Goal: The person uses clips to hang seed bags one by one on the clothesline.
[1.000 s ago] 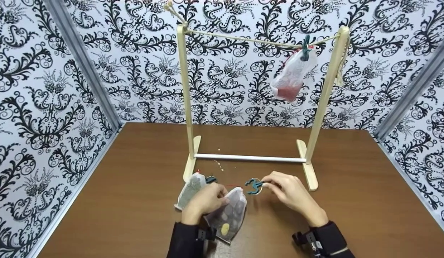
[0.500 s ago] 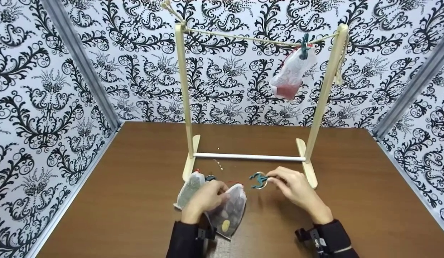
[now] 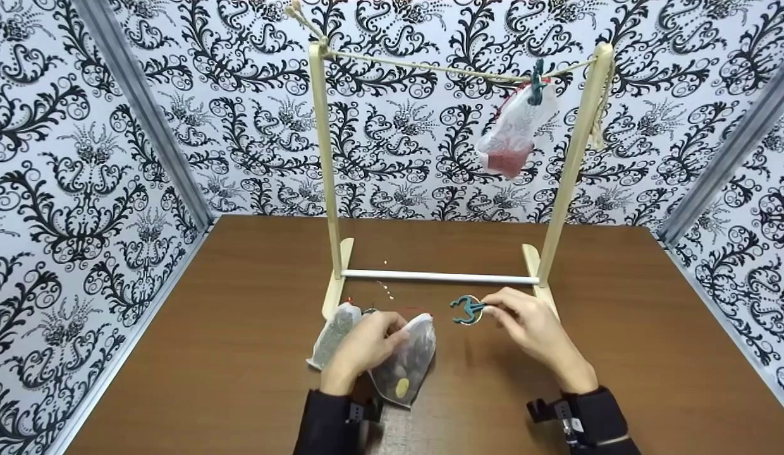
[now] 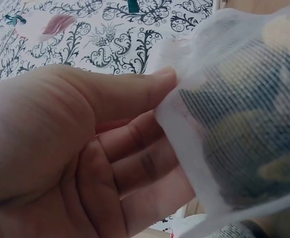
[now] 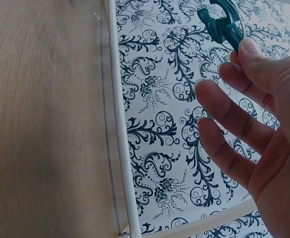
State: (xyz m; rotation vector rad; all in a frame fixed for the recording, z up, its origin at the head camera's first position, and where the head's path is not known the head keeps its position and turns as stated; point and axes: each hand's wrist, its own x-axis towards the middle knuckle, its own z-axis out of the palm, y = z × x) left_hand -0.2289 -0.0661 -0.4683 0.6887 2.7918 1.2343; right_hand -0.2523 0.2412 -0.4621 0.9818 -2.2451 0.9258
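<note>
My left hand (image 3: 367, 344) pinches the upper edge of a white mesh bag (image 3: 418, 347) between thumb and fingers. Dark and yellowish pieces show through the bag's mesh (image 4: 244, 114), and a red cord lies at its top. My right hand (image 3: 534, 325) pinches a teal clothespin (image 3: 469, 309) by its handles, jaws pointing left, apart from the bag. In the right wrist view the clothespin (image 5: 224, 25) sits between thumb and index finger, the other fingers loosely bent. A second mesh bag (image 3: 334, 338) with greenish contents lies beside my left hand, a dark clip partly hidden behind that hand.
A wooden frame (image 3: 329, 164) stands at the back with a rope (image 3: 423, 65) strung between its posts. A third mesh bag (image 3: 509, 142) with red contents hangs there from a green clothespin (image 3: 536, 91). A white bar (image 3: 439, 276) joins the feet. Small white bits (image 3: 387, 291) lie on the table.
My right hand has moved slightly right and up with the clothespin. My left hand has raised the pinched mesh bag a little, away from me.
</note>
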